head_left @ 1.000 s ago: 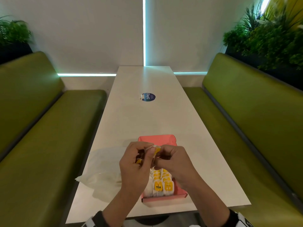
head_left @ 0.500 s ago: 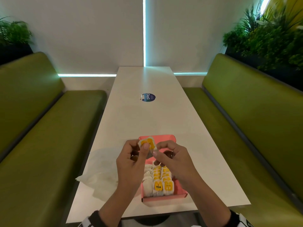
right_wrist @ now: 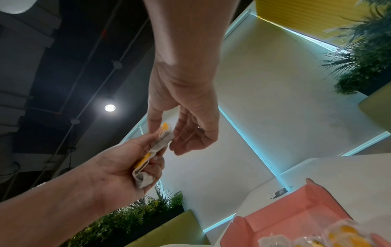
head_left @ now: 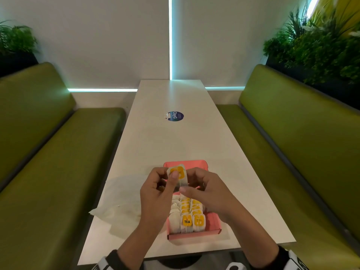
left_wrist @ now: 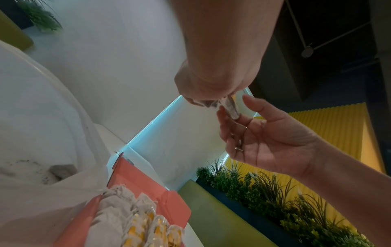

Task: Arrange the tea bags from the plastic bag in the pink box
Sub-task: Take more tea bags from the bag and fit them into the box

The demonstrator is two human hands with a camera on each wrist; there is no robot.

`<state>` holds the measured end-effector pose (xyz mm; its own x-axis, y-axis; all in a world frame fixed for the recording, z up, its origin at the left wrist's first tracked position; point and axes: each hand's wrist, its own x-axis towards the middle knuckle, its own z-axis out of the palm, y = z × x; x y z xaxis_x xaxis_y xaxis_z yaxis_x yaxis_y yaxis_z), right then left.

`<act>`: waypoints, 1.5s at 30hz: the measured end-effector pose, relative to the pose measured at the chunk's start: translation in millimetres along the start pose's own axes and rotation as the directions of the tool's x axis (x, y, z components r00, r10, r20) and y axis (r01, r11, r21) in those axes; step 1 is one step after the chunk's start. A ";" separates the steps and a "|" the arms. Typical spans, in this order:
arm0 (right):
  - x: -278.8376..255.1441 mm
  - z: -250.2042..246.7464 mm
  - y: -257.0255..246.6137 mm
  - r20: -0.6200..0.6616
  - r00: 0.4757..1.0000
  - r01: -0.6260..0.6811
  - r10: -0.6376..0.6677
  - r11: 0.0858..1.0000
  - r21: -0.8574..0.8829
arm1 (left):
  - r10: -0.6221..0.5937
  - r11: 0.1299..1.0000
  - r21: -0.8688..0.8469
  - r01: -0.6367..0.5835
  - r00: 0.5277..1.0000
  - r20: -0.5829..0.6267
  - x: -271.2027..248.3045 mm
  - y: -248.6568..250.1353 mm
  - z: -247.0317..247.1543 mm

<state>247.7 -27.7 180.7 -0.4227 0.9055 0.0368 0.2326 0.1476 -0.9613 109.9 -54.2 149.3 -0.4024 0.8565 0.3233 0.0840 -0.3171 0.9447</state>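
A tea bag (head_left: 178, 174) with a yellow tag is held upright above the far half of the pink box (head_left: 213, 221). My left hand (head_left: 165, 179) pinches it, thumb on the tag, and keeps a second tea bag (right_wrist: 144, 177) tucked in its palm. My right hand (head_left: 194, 182) closes thumb and fingers round the raised bag's lower end (left_wrist: 231, 110) and its string. Rows of tea bags (head_left: 191, 217) stand in the near half of the box. The white plastic bag (head_left: 120, 199) lies crumpled left of the box.
The box sits near the front edge of a long white table (head_left: 175, 143) with a round blue sticker (head_left: 176, 116) further up. Green benches (head_left: 48, 172) (head_left: 292, 152) flank the table, with plants behind them.
The tea bag has been lifted a little and turned so that its yellow tag faces me. Both hands stay together over the box; my right fingers have shifted to the bag's lower end.
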 end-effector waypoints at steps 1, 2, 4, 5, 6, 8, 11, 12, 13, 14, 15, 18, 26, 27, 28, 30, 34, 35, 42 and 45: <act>0.9 -0.7 0.7 -0.023 1.000 0.014 -0.014 1.000 0.003 | -0.001 1.000 0.003 0.001 1.000 0.019 0.0 0.1 0.0; 1.6 -1.4 1.6 -0.055 0.998 0.021 -0.022 1.000 -0.006 | -0.001 1.000 0.010 0.000 0.999 0.037 0.0 0.4 0.0; 2.8 -2.9 4.4 -0.111 0.994 0.021 -0.022 1.000 -0.014 | -0.023 0.999 0.024 0.021 0.997 0.080 0.8 0.8 -0.9; 3.3 -3.8 5.5 -0.125 0.992 0.015 -0.016 1.000 -0.014 | -0.047 0.999 0.028 0.044 0.993 0.113 1.4 -0.1 -1.8; 3.5 -5.1 6.7 -0.128 0.992 0.004 -0.006 1.000 -0.014 | -0.073 0.997 0.033 0.069 0.986 0.151 2.0 -1.3 -2.3; 3.8 -9.3 8.6 -0.106 0.994 -0.030 0.025 0.998 -0.051 | -0.098 0.995 0.049 0.090 0.975 0.201 3.0 -5.1 -3.3; 4.2 -17.0 10.1 -0.056 0.997 -0.068 0.059 0.979 -0.191 | -0.105 0.987 0.144 0.074 0.969 0.224 4.1 -13.6 -4.1; 5.2 -18.5 9.9 -0.047 0.998 -0.059 0.050 0.971 -0.231 | -0.103 0.981 0.187 0.055 0.960 0.259 4.4 -16.3 -3.7; 6.5 -19.7 9.5 -0.038 0.999 -0.048 0.039 0.960 -0.277 | -0.094 0.971 0.238 0.020 0.949 0.302 4.0 -19.9 -3.1; 7.8 -20.9 9.7 -0.032 0.999 -0.043 0.035 0.942 -0.333 | -0.079 0.955 0.294 -0.027 0.937 0.341 3.0 -23.9 -2.2; 9.3 -22.4 11.4 -0.026 0.999 -0.043 0.035 0.922 -0.386 | -0.067 0.940 0.335 -0.064 0.928 0.366 2.5 -28.7 -1.1; 11.9 -27.7 18.3 0.006 0.997 -0.066 0.077 0.899 -0.432 | -0.041 0.897 0.416 -0.151 0.908 0.416 2.3 -42.1 1.0; 18.0 -34.7 51.2 -0.002 0.986 -0.139 0.164 0.828 -0.543 | -0.162 0.676 0.692 -0.256 0.863 0.478 -0.1 -64.9 6.6; 18.6 -36.7 56.3 -0.031 0.982 -0.172 0.187 0.811 -0.558 | -0.190 0.658 0.709 -0.254 0.855 0.483 -2.3 -67.8 5.8; 18.7 -38.1 61.4 -0.053 0.975 -0.206 0.215 0.791 -0.576 | -0.216 0.636 0.724 -0.266 0.840 0.498 -4.9 -70.7 5.5; 17.4 -39.8 72.0 -0.100 0.962 -0.264 0.255 0.764 -0.588 | -0.261 0.603 0.729 -0.324 0.783 0.564 -10.9 -75.2 7.1; 17.4 -38.6 88.8 -0.123 0.942 -0.325 0.313 0.750 -0.576 | -0.351 0.542 0.680 -0.494 0.602 0.718 -20.8 -89.1 16.6; 18.0 -37.0 92.0 -0.120 0.937 -0.333 0.328 0.735 -0.591 | -0.375 0.512 0.671 -0.536 0.563 0.736 -23.4 -93.1 18.8; 20.7 -15.7 106.7 -0.182 0.920 -0.347 0.347 0.507 -0.789 | -0.471 0.362 0.662 -0.656 0.484 0.737 -35.3 -106.6 22.1; 21.1 -9.1 111.9 -0.185 0.929 -0.315 0.320 0.421 -0.851 | -0.469 0.361 0.661 -0.658 0.484 0.739 -34.6 -101.5 24.1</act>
<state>272.7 11.6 76.4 -0.1557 0.9622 -0.2233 0.9761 0.1152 -0.1840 137.3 -41.9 43.5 0.4393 0.8642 -0.2452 0.8973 -0.4093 0.1652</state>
